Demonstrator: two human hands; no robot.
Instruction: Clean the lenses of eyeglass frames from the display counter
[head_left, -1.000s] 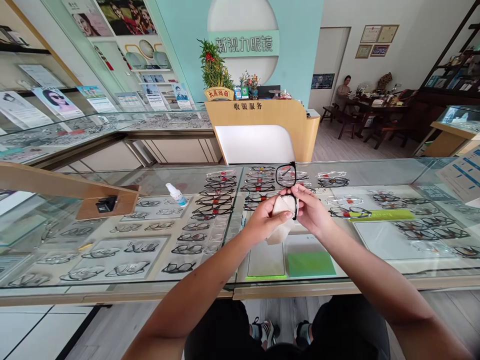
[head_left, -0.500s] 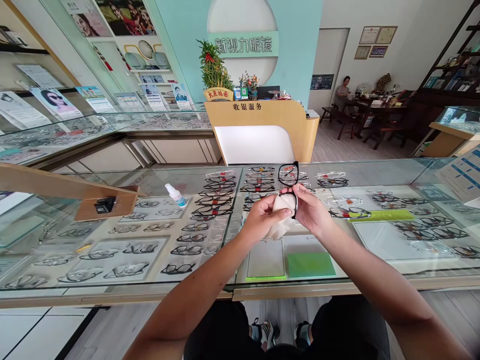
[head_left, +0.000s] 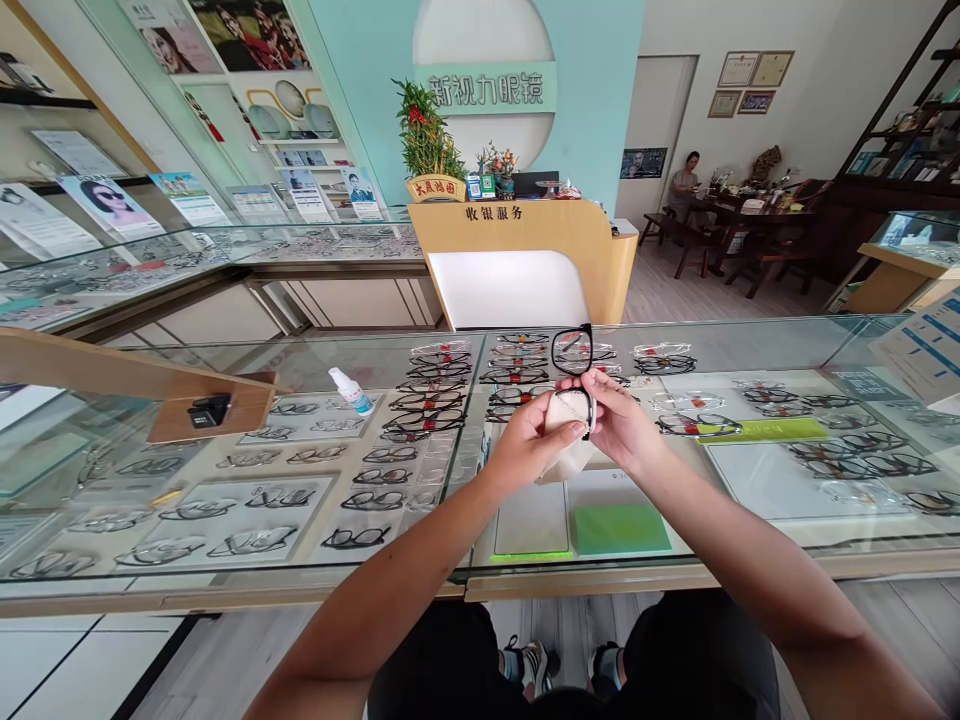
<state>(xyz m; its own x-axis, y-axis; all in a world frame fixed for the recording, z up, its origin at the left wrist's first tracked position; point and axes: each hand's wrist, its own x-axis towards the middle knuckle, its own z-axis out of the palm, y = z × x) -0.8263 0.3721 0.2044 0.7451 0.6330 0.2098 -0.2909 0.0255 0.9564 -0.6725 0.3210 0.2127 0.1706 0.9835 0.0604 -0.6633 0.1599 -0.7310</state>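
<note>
I hold a pair of black-framed glasses point(head_left: 573, 352) upright above the glass display counter point(head_left: 300, 560). My right hand point(head_left: 621, 420) grips the frame by its lower lens rim. My left hand point(head_left: 529, 442) presses a white cleaning cloth point(head_left: 568, 412) against the lower lens, thumb on the cloth. The upper lens sticks up free above both hands. The cloth's tail hangs down below my left hand.
A small spray bottle point(head_left: 352, 389) lies on the counter to the left. Rows of spectacle frames point(head_left: 431, 390) fill the case under the glass, with a green pad point(head_left: 621, 528) near me. A wooden cashier desk point(head_left: 525, 255) stands beyond; a person point(head_left: 686, 180) sits at a far table.
The glasses and both hands have shifted only slightly; my left thumb has rubbed the cloth a little across the lower lens.
</note>
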